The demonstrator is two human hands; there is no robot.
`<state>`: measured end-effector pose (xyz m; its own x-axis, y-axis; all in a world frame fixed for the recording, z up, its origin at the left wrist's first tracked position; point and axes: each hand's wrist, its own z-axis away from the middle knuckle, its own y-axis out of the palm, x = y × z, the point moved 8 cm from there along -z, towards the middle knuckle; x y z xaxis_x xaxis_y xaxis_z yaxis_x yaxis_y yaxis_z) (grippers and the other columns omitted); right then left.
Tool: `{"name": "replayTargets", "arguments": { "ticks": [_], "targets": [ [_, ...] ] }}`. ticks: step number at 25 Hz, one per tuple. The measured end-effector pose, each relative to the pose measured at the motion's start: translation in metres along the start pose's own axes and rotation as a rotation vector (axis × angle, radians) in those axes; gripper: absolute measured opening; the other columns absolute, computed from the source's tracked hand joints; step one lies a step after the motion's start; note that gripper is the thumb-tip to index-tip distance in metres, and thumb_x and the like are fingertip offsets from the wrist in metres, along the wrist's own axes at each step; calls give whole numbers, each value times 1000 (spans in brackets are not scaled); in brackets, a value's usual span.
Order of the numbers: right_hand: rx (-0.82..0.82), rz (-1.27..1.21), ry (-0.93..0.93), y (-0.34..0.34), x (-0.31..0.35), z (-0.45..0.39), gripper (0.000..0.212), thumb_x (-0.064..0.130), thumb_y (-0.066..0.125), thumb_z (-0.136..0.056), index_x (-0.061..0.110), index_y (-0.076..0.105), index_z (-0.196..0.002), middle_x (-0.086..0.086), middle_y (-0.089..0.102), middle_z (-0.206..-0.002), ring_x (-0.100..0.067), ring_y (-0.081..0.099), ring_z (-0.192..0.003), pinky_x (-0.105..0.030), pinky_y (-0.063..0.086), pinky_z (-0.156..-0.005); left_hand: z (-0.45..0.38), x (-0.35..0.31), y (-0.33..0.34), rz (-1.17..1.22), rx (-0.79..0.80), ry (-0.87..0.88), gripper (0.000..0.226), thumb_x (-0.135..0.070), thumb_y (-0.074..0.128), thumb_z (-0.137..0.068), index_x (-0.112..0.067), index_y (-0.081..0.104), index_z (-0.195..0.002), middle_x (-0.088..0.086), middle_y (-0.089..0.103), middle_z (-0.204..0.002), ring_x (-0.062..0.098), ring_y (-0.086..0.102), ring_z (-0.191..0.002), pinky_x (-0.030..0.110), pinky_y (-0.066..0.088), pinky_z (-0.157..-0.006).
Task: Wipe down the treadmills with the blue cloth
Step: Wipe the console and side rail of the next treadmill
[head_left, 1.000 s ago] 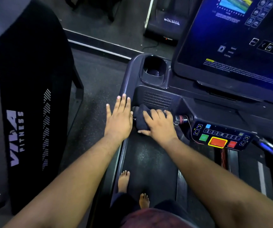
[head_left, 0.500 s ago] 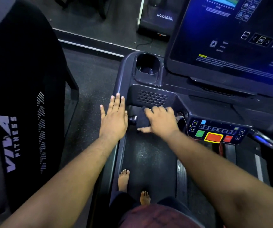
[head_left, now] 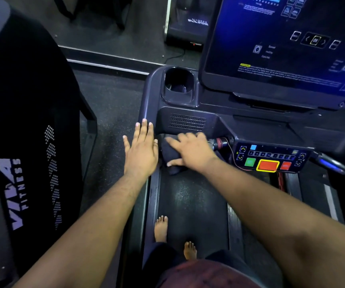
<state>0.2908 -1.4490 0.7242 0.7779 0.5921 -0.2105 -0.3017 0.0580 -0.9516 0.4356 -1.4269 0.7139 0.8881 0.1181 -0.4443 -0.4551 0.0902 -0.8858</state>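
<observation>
I stand barefoot on the belt of a dark treadmill [head_left: 190, 204]. The dark blue cloth [head_left: 168, 151] is bunched on the front handlebar below the console's speaker grille [head_left: 187, 122]. My right hand [head_left: 192, 150] lies on top of it, its fingers curled over the cloth and pressing it against the bar. Just to the left of the cloth, my left hand [head_left: 141, 149] rests flat with straight fingers on the left end of the console frame. Most of the cloth is hidden under my right hand.
A button panel [head_left: 271, 159] with green, orange and red keys sits right of my right hand, beside a red safety-key plug [head_left: 221, 142]. Above are a cup holder [head_left: 179, 84] and a lit screen [head_left: 288, 44]. A black "VIVA FITNESS" machine cover [head_left: 28, 132] stands left.
My right hand has slid the cloth a little back and forth along the bar, ending slightly left with more cloth showing. My left hand stays flat in place.
</observation>
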Motion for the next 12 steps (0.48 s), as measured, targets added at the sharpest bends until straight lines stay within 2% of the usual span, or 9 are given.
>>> {"name": "replayTargets", "arguments": {
  "ticks": [2,5,8,10,12],
  "targets": [
    [37,18,118,5,-32,20,90,83,51,-71,30,42,-144,-7,61,-120,-31,57,-110,-51,39,-94,0,1,1,-4,1,-4,57,-32,26,-105,-20,10,-158,-5,0,-167,14,-5,-153,60,1,-121],
    [17,-25,220,7,-31,46,83,60,65,-81,28,35,-151,-11,51,-142,-36,45,-132,-62,27,-112,2,-5,-3,-24,-3,11,59,-36,25,-105,-19,7,-159,-4,-5,-167,14,-8,-153,63,-3,-119],
    [-9,-130,192,-7,-26,50,64,29,58,-95,30,31,-153,-6,40,-156,-32,35,-143,-57,21,-118,11,-15,-11,-97,-57,92,60,-42,27,-104,-19,12,-158,-2,-1,-167,13,-6,-153,63,-7,-118],
    [-10,-235,126,-19,-34,53,57,15,52,-94,32,43,-147,-1,46,-152,-28,42,-140,-46,30,-116,21,-24,-13,-154,-93,187,59,-48,25,-103,-20,25,-155,-1,14,-166,14,4,-153,63,-8,-118],
    [-54,-318,110,-38,-46,60,57,11,56,-84,32,54,-137,1,61,-137,-28,55,-126,-40,45,-102,29,-35,-14,-151,-108,270,63,-56,24,-100,-21,40,-149,-2,33,-160,15,19,-151,63,-4,-119]
  ]
}}
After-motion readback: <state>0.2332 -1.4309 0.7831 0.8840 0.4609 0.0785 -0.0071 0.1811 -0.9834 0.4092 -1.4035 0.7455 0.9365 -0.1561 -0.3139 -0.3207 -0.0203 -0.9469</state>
